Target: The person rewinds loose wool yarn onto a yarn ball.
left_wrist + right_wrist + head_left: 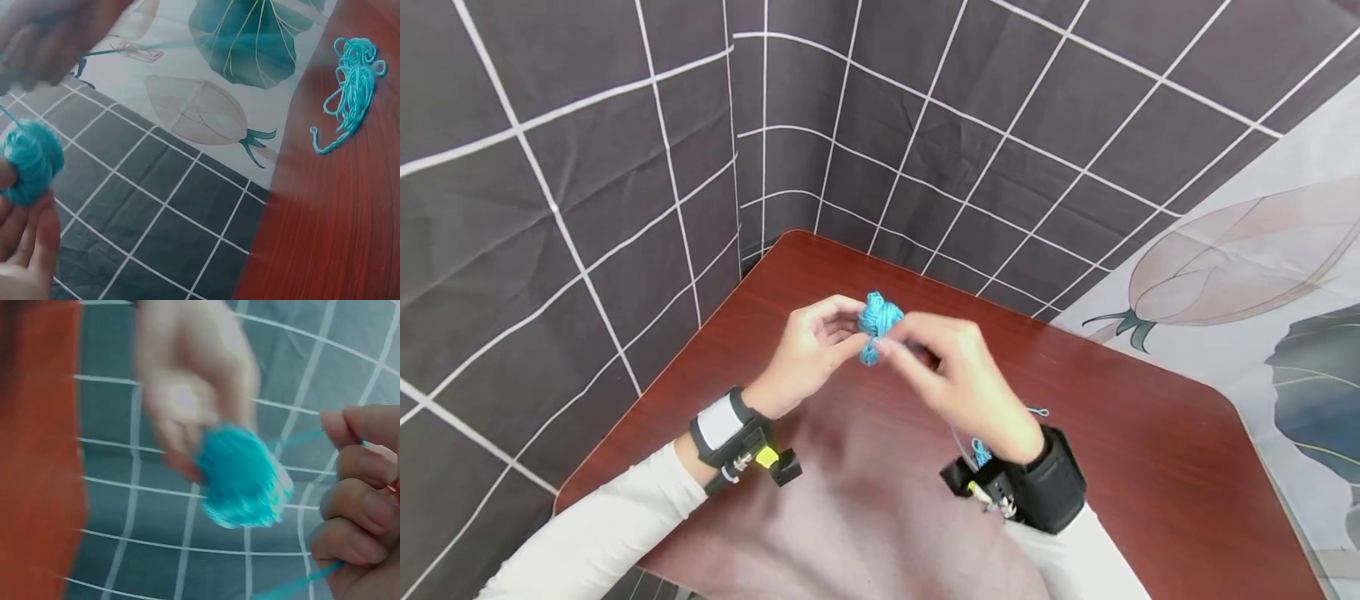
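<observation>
A small wound ball of turquoise yarn [880, 318] is held up above the table by my left hand [811, 354], its fingers and thumb gripping the ball from one side. Close by on the other side, my right hand [958, 375] pinches a strand of the same yarn. In the right wrist view the strand [306, 437] runs from the ball [242, 478] to the curled right fingers [362, 509] and comes out below them. A loose, tangled bundle of turquoise yarn [357, 87] lies on the table; in the head view the right forearm hides most of it.
The reddish-brown wooden table [1150, 467] stands in a corner. Dark cloth with a white grid [985, 142] hangs behind and to the left. To the right is a pale cloth printed with leaves and a bud [1240, 258]. Each wrist wears a strapped camera.
</observation>
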A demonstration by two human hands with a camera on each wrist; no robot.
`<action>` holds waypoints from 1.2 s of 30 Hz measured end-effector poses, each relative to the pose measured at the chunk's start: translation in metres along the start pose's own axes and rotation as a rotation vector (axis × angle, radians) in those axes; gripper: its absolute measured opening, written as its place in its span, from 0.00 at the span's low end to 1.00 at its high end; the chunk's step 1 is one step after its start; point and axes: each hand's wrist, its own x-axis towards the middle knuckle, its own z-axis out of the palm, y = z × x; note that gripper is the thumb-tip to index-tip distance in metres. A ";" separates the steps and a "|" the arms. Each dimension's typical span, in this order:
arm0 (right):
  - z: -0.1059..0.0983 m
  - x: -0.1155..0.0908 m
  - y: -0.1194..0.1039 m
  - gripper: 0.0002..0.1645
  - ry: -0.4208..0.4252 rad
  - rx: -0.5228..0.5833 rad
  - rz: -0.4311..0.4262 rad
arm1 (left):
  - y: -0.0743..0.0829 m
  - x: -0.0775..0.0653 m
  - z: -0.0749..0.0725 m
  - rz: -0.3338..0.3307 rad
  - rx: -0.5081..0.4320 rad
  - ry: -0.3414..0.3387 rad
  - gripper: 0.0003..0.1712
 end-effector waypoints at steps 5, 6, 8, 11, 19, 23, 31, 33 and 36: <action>-0.013 0.026 -0.002 0.04 0.090 0.064 0.061 | 0.004 -0.004 0.003 -0.017 -0.161 -0.126 0.17; -0.012 0.027 0.001 0.04 0.100 0.083 0.089 | 0.006 -0.004 0.004 -0.011 -0.184 -0.131 0.17; -0.004 0.023 0.013 0.05 0.116 0.134 0.148 | 0.006 -0.003 0.004 0.006 -0.210 -0.114 0.17; 0.014 0.005 0.036 0.09 0.107 0.152 0.188 | 0.009 -0.001 0.004 0.018 -0.173 -0.043 0.17; 0.018 -0.019 0.014 0.09 -0.093 0.041 0.095 | 0.003 0.001 0.000 0.010 -0.019 0.093 0.17; 0.005 0.004 0.007 0.07 0.024 0.040 -0.036 | 0.002 0.001 0.000 0.023 -0.046 0.010 0.17; 0.007 0.016 0.049 0.07 0.173 0.116 0.040 | 0.007 -0.002 0.002 0.036 -0.185 -0.096 0.17; 0.019 0.006 0.056 0.11 0.179 0.129 0.095 | 0.007 -0.001 0.002 0.043 -0.199 -0.053 0.17; 0.039 -0.010 0.055 0.14 0.140 0.121 0.132 | 0.005 0.001 -0.001 0.046 -0.163 0.037 0.17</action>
